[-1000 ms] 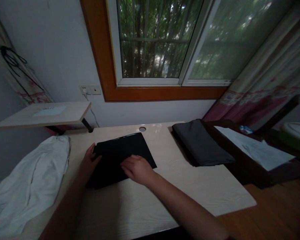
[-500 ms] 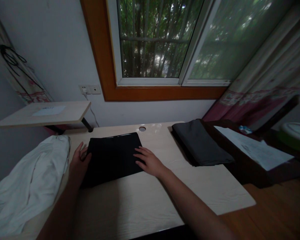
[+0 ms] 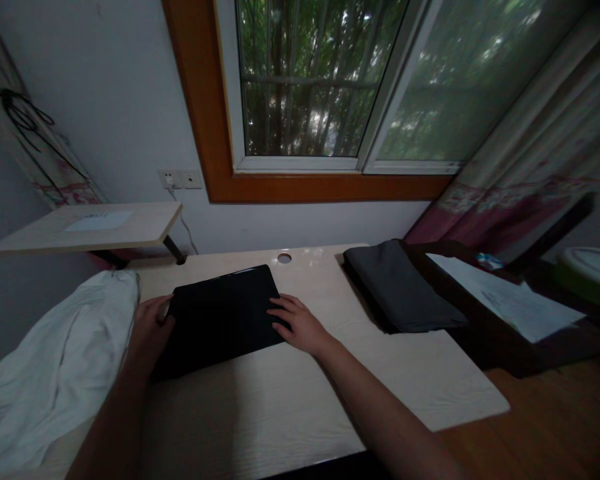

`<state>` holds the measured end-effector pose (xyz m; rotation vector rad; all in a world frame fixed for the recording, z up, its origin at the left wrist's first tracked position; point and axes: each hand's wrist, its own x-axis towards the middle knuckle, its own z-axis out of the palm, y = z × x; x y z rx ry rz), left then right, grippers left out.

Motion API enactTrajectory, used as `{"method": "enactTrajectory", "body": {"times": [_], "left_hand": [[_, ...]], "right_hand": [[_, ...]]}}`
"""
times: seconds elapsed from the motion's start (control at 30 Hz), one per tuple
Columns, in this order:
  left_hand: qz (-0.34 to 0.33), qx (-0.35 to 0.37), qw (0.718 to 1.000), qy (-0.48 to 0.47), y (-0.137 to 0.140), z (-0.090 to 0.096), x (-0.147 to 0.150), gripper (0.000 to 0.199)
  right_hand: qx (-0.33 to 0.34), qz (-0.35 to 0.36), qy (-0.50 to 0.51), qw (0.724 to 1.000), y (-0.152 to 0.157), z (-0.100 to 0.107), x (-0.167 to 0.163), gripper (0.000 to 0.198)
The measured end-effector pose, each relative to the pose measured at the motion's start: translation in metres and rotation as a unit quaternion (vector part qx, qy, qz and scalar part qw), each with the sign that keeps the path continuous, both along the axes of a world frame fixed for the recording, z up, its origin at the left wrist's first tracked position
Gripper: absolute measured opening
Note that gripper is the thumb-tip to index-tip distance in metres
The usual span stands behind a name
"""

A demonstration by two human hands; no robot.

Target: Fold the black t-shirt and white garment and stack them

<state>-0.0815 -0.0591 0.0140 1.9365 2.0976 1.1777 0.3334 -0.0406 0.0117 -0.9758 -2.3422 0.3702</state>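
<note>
A flat, folded black cloth (image 3: 220, 320) lies on the pale desk in front of me; its exact kind is too dark to tell. At its left edge, my left hand (image 3: 153, 327) has curled fingers and thumb closed on the cloth, with the fingertips partly hidden. My right hand (image 3: 297, 323) rests on the right edge, its fingers stretched out and slightly apart, touching the cloth.
Crumpled white cloth (image 3: 65, 367) lies along the desk's left side, below a raised shelf (image 3: 145, 223). A folded dark grey cloth (image 3: 405, 287) sits to the right. Beyond it, papers (image 3: 500, 297) lie on a dark surface. A window frame (image 3: 330, 188) stands behind.
My left hand has moved slightly left and down, and its fingers have closed on the cloth. The cloth's upper left corner has shifted left and lower. My right hand has hardly moved.
</note>
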Motion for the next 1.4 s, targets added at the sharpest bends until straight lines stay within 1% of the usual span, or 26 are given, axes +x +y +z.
{"method": "enactTrajectory", "body": {"times": [0.13, 0.3, 0.4, 0.5, 0.6, 0.7, 0.8, 0.9, 0.97, 1.07, 1.23, 1.3, 1.4], "left_hand": [[0.017, 0.002, 1.0, 0.013, -0.002, -0.005, -0.001, 0.048], [0.047, -0.026, 0.999, 0.006, -0.002, -0.006, -0.004, 0.047], [0.053, -0.045, 0.998, 0.009, 0.0, -0.006, -0.005, 0.048], [0.06, -0.063, 0.996, -0.004, 0.001, -0.005, -0.004, 0.051], [0.053, -0.061, 0.996, -0.024, 0.002, -0.004, -0.002, 0.055], [0.034, -0.053, 0.997, -0.036, 0.002, -0.003, 0.001, 0.054], [0.026, -0.049, 0.997, -0.047, 0.001, -0.002, 0.004, 0.052], [0.039, -0.058, 0.996, -0.055, 0.001, -0.002, 0.003, 0.054], [0.041, -0.068, 0.995, -0.06, 0.001, -0.002, 0.001, 0.057], [0.036, -0.074, 0.993, -0.086, 0.0, -0.002, -0.002, 0.062], [0.042, -0.073, 0.987, -0.139, -0.002, 0.0, -0.004, 0.067], [0.046, -0.069, 0.987, -0.141, -0.002, 0.002, -0.003, 0.065], [0.054, -0.064, 0.99, -0.115, -0.002, 0.008, -0.001, 0.059]], "right_hand": [[-0.001, 0.002, 0.036, 0.999, 0.0, 0.002, 0.0, 0.036], [-0.024, -0.01, 0.098, 0.995, 0.002, 0.003, 0.001, 0.037], [-0.038, -0.002, 0.11, 0.993, 0.002, 0.003, 0.0, 0.037], [-0.055, -0.004, 0.113, 0.992, 0.002, 0.003, 0.0, 0.04], [-0.081, -0.017, 0.119, 0.989, 0.001, 0.004, 0.001, 0.047], [-0.094, -0.029, 0.109, 0.989, -0.001, 0.006, 0.001, 0.052], [-0.064, -0.06, 0.071, 0.994, -0.002, 0.009, 0.0, 0.055], [-0.034, -0.118, 0.026, 0.992, -0.002, 0.01, -0.003, 0.052], [-0.03, -0.137, 0.001, 0.99, -0.002, 0.01, -0.004, 0.048], [-0.026, -0.133, -0.026, 0.99, -0.002, 0.009, -0.005, 0.044], [-0.016, -0.127, -0.026, 0.991, -0.003, 0.009, -0.005, 0.042], [-0.013, -0.125, -0.029, 0.992, -0.004, 0.009, -0.005, 0.042], [-0.01, -0.122, -0.034, 0.992, -0.005, 0.011, -0.005, 0.042]]}}
